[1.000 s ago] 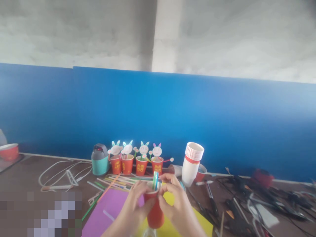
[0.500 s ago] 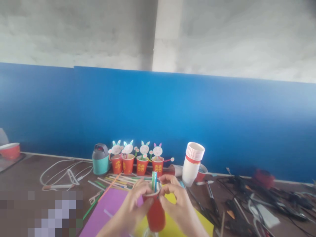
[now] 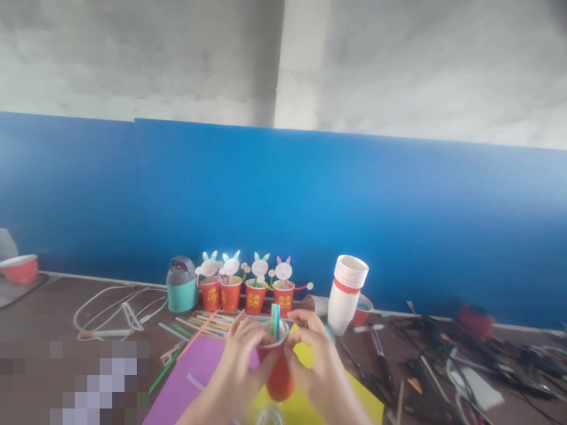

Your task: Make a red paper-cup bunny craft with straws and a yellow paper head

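Note:
A red paper cup (image 3: 280, 378) is held low in the middle, over the yellow paper. My left hand (image 3: 245, 351) grips its rim from the left, thumb outside and fingers at the opening. On the other side, my right hand (image 3: 312, 354) has its thumb and index finger closed against the cup near the rim; whether a small piece is pinched there, I cannot make out. Green and blue straws (image 3: 275, 321) stand up out of the cup's mouth. Below the cup lies a clear round object, perhaps a tape roll (image 3: 270, 415).
Purple paper (image 3: 199, 366) and yellow paper (image 3: 363, 392) lie underneath. Several rabbit-faced cups (image 3: 254, 298) stand behind, right of a teal device (image 3: 181, 289). Loose straws (image 3: 204, 324) lie before them. White stacked cups (image 3: 345, 295) stand right, near tangled cables (image 3: 496, 366).
The cup's bottom has come up and away from me, uncovering more of the clear round object below. Both hands keep nearly the same place and hold.

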A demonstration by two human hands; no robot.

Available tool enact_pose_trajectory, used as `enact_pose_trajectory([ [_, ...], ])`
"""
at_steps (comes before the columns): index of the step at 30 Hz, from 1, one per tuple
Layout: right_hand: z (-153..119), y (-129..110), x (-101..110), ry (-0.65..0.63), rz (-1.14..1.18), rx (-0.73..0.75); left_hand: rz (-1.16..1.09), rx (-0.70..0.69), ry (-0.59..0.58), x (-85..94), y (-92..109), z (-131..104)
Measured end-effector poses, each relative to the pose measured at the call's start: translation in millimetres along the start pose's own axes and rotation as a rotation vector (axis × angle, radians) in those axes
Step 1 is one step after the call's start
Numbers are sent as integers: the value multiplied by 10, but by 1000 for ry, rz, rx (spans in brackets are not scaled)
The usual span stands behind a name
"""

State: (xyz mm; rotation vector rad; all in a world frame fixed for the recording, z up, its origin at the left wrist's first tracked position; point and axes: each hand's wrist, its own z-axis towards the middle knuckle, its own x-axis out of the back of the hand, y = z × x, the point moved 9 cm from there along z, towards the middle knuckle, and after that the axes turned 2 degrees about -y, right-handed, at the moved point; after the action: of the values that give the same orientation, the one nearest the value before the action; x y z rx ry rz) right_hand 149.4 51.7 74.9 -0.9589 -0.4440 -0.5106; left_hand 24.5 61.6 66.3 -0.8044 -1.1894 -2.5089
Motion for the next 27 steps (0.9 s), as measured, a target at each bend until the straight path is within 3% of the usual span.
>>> enact_pose_trajectory([
  [11, -109, -192, -107, 91, -314, 197, 336, -99, 75, 19, 111, -54],
  [17, -116, -214, -118, 133, -354, 219, 330, -121, 16, -27, 167, -46],
  [23, -103, -213, -89, 174, -280, 224, 230, -114, 111, 35, 180, -59],
  [27, -68, -189, -50, 91, -254, 213, 279, -149, 166, 106, 238, -64],
])
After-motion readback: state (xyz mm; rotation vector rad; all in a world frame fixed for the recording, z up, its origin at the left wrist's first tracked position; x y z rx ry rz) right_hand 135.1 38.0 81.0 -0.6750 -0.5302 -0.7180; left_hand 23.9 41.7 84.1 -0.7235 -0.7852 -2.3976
